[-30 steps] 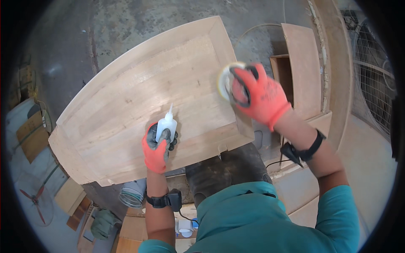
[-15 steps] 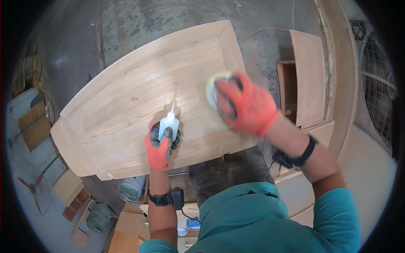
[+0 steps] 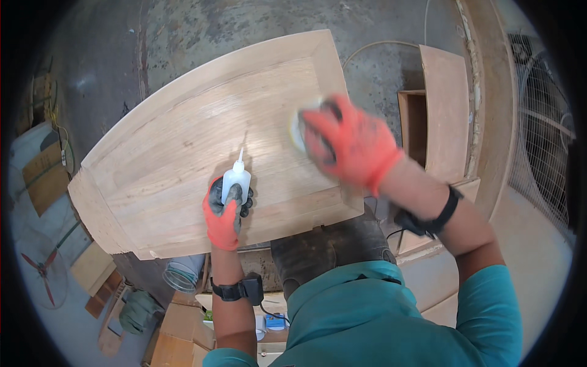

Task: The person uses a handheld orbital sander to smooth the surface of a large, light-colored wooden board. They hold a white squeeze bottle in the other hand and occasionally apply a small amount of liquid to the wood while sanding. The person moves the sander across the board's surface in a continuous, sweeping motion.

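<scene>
A pale wooden panel (image 3: pixel 183 147) with a raised, curved frame lies across in front of me. My left hand (image 3: pixel 226 214), in a red glove with dark grey fingers, is closed around a small white squeeze bottle (image 3: pixel 236 177), held over the panel's near part with its thin nozzle pointing up and away. My right hand (image 3: pixel 354 144), in a matching glove, grips a round pad with a white and yellow edge (image 3: pixel 298 129) over the panel's right half. Motion blurs this hand, and its fingers cover most of the pad. I cannot tell whether the pad touches the wood.
Beyond the panel lies a stained grey floor (image 3: pixel 208 27). At right stand an open wooden box (image 3: pixel 414 131), a leaning board (image 3: pixel 445 110) and a large caged fan (image 3: pixel 544 128). A red-bladed fan (image 3: pixel 43 269), a clear bucket (image 3: pixel 182 273) and cardboard (image 3: pixel 178 333) are at left.
My right hand and the pad have moved a little to the left. The bottle, my left hand and the panel also appear slightly further left, as does part of the surroundings.
</scene>
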Demonstrator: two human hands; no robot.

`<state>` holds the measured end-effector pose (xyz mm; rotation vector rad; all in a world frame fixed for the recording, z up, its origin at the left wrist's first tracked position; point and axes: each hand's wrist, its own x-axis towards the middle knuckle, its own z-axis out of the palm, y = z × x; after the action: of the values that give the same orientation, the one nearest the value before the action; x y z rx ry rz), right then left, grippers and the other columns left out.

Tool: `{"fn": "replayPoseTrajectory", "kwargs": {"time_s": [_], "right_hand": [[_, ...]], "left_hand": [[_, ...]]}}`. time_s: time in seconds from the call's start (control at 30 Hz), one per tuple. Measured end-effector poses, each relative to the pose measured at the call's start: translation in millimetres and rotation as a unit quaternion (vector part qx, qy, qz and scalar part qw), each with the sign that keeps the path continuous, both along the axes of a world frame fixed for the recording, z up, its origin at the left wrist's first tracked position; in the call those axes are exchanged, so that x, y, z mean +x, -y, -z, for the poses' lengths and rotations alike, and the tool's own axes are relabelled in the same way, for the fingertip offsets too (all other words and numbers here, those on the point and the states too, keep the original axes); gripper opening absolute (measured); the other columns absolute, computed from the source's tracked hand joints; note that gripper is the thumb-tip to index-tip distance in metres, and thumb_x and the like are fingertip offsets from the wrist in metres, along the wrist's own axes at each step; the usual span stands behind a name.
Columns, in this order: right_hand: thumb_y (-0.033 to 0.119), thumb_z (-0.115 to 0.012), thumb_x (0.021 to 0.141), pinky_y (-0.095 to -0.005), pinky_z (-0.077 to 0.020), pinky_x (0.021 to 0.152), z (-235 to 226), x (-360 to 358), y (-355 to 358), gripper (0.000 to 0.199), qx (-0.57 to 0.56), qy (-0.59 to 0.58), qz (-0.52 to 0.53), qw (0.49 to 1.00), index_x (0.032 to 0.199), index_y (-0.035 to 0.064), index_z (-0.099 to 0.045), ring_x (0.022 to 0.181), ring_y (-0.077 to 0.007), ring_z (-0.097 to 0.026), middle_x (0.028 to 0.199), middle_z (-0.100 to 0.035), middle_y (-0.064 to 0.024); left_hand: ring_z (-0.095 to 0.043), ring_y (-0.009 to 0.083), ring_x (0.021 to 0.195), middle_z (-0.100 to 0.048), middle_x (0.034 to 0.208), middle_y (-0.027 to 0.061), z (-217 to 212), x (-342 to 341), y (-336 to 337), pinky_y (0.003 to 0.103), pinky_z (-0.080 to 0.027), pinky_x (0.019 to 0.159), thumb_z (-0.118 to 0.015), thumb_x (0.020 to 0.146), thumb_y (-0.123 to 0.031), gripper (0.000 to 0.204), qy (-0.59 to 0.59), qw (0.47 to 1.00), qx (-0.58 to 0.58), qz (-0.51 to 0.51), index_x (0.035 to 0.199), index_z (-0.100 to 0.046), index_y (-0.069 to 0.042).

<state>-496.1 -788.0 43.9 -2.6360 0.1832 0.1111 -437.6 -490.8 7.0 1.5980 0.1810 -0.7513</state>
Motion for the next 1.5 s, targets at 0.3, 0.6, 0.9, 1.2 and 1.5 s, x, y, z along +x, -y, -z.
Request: {"fn": "replayPoseTrajectory", "kwargs": {"time_s": [0.3, 0.6, 0.9, 1.2, 1.5], "right_hand": [[0.023, -0.081, 0.082, -0.0452, -0.0604, 0.079, 0, -12, 26, 0.058, -0.028, -0.025, 0.041, 0.998, 0.136, 0.0221, -0.060, 0.099, -0.0379, -0.070, 0.129, -0.055, -0.0170], [0.023, -0.088, 0.066, -0.0443, -0.0575, 0.084, 0, -135, -12, 0.067, 0.022, -0.043, -0.065, 0.997, 0.130, 0.0218, -0.068, 0.103, -0.0340, -0.067, 0.128, -0.055, -0.0190], [0.020, -0.085, 0.076, -0.0410, -0.0596, 0.079, 0, -138, -5, 0.053, 0.056, -0.027, -0.021, 0.998, 0.127, 0.0197, -0.068, 0.101, -0.0304, -0.067, 0.123, -0.057, -0.0174], [0.016, -0.087, 0.071, -0.0419, -0.0591, 0.070, -13, -153, -10, 0.058, 0.154, 0.012, 0.006, 0.988, 0.124, 0.0109, -0.064, 0.089, -0.0346, -0.070, 0.123, -0.058, -0.0205], [0.016, -0.092, 0.064, -0.0446, -0.0601, 0.076, -15, -161, -13, 0.071, 0.195, 0.020, -0.037, 0.980, 0.128, 0.0089, -0.063, 0.106, -0.0406, -0.068, 0.121, -0.063, -0.0196]], "left_hand": [[-0.069, 0.0173, 0.092, -0.074, 0.103, 0.0113, 11, -4, 37, 0.033, -0.056, 0.085, -0.079, 0.080, -0.004, 0.047, 0.119, 0.975, 0.076, 0.170, 0.126, -0.068, 0.001], [-0.072, 0.0332, 0.096, -0.075, 0.104, 0.0156, -1, -6, 78, 0.039, -0.056, 0.086, -0.083, 0.077, -0.014, 0.043, 0.247, 0.901, 0.181, 0.307, 0.118, -0.070, -0.006], [-0.072, 0.0353, 0.095, -0.075, 0.103, 0.0145, 8, -6, 81, 0.045, -0.057, 0.084, -0.083, 0.080, -0.033, 0.045, 0.256, 0.879, 0.230, 0.329, 0.117, -0.071, -0.011], [-0.071, 0.0358, 0.092, -0.074, 0.100, 0.0168, 0, -5, 89, 0.042, -0.056, 0.083, -0.083, 0.079, -0.021, 0.038, 0.233, 0.890, 0.234, 0.313, 0.112, -0.071, -0.006], [-0.069, 0.0314, 0.079, -0.073, 0.091, 0.0158, 4, -3, 90, 0.037, -0.055, 0.075, -0.081, 0.081, -0.020, 0.035, 0.245, 0.905, 0.208, 0.279, 0.112, -0.070, -0.005]]}}
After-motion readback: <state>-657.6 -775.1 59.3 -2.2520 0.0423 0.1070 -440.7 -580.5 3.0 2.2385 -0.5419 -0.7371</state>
